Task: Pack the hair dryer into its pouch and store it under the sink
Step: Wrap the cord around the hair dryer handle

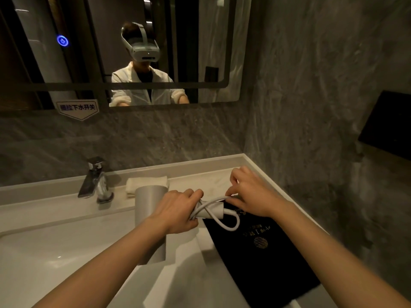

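The grey hair dryer (pixel 146 205) hangs over the sink's right side, barrel pointing away and toward me. My left hand (pixel 180 210) is wrapped around its handle, which the white cord (pixel 224 221) is wound around. My right hand (pixel 251 194) pinches the cord's top loop just right of the handle. A loose loop of cord droops over the black pouch (pixel 262 252), which lies flat on the counter at the right with gold print on it.
A white sink basin (pixel 55 252) fills the lower left. A chrome faucet (pixel 93 181) stands at the back left, a folded white towel (pixel 146 182) behind the dryer. A mirror hangs above; a grey marble wall closes the right side, carrying a black box (pixel 389 125).
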